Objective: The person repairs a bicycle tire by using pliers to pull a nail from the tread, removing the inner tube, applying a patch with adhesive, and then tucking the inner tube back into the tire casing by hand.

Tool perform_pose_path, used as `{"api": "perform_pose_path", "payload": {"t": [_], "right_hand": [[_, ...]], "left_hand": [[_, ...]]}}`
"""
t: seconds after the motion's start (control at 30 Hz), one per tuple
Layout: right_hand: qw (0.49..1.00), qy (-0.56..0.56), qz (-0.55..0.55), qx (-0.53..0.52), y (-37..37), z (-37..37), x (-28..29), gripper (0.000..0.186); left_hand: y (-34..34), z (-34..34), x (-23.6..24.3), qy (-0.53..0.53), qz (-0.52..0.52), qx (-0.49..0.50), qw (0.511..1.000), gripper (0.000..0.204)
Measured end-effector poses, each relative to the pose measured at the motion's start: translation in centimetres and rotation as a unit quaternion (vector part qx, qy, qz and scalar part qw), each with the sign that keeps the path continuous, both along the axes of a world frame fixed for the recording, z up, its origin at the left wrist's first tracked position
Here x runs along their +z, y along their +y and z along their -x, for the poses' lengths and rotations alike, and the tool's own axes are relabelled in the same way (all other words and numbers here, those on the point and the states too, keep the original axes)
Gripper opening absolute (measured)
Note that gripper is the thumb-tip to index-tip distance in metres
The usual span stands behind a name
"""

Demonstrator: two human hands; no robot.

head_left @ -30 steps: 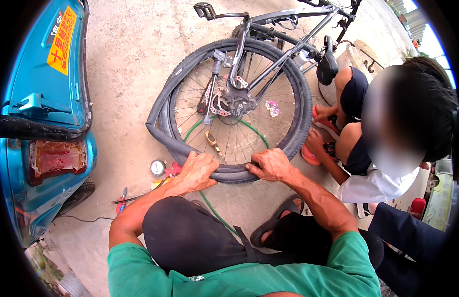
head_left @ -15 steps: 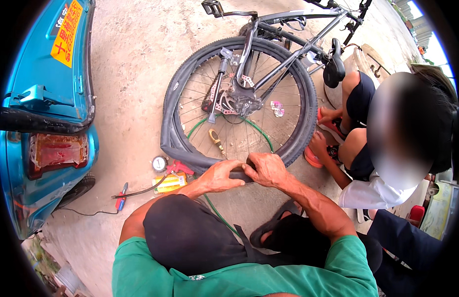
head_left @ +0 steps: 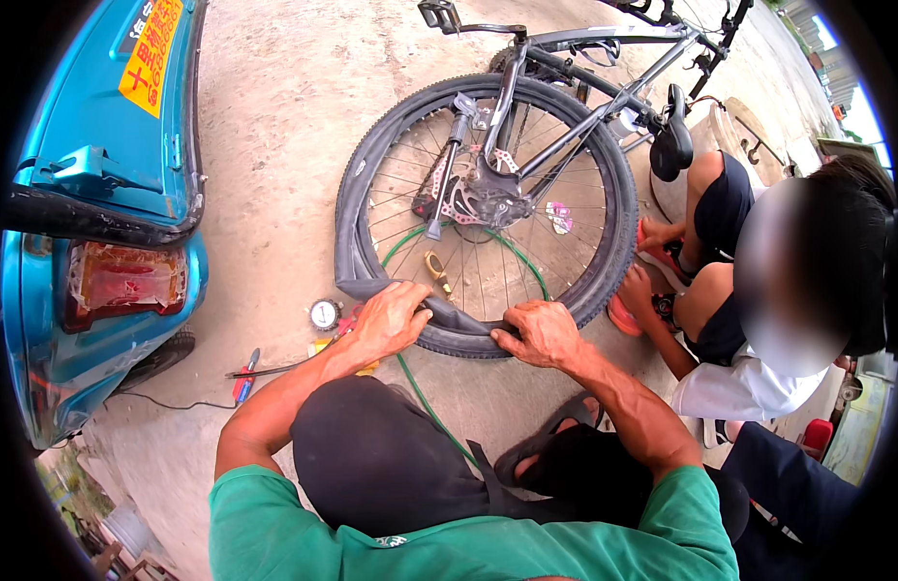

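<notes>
A grey bicycle lies with its wheel toward me. A slack dark inner tube runs along the near and left side of the rim, beside the knobbly tyre. My left hand is closed round the tube at the near left of the wheel. At the near edge, my right hand presses its thumb and curled fingers onto the tube and tyre. Bare tube shows between the hands. Behind the spokes lies a yellow-handled tool, its far end hard to make out.
A pressure gauge lies left of my left hand, its inflator mostly hidden by my forearm. A green hose passes under the wheel. A red-blue tool lies near a blue vehicle. A person squats at the right.
My left hand has moved left along the tube, away from my right hand, baring the tube between them. The whole view has shifted a little, so the bicycle appears farther right.
</notes>
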State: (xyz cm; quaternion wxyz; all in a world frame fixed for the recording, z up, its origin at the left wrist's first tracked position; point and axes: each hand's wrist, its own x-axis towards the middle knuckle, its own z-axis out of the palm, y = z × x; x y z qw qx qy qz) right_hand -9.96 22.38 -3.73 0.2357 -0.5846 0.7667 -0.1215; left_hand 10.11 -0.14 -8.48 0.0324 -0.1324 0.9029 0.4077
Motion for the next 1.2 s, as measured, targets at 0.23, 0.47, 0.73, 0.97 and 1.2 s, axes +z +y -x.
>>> {"api": "perform_pose_path", "payload": {"t": [0.23, 0.47, 0.73, 0.97, 1.2], "right_hand": [[0.999, 0.012, -0.038, -0.031, -0.2, 0.4, 0.2, 0.037], [0.999, 0.012, -0.039, -0.026, -1.3, -0.8, 0.0, 0.036], [0.998, -0.018, 0.018, -0.062, -1.3, -3.6, -1.6, 0.032], [0.997, 0.006, -0.035, -0.068, -0.3, -0.5, -0.6, 0.036], [0.999, 0.0, -0.021, -0.04, -0.6, 0.0, -0.3, 0.036]], "left_hand": [[0.3, -1.2, 0.8, 0.043, 0.053, -0.137, 0.988, 0.055], [0.1, 3.4, 0.8, -0.222, 0.012, -0.278, 0.934, 0.042], [4.4, 3.8, -1.0, -0.028, -0.232, -0.08, 0.969, 0.044], [1.8, 1.7, 5.4, -0.122, -0.207, 0.061, 0.969, 0.041], [1.7, -3.9, 2.1, -0.082, -0.033, 0.085, 0.992, 0.034]]}}
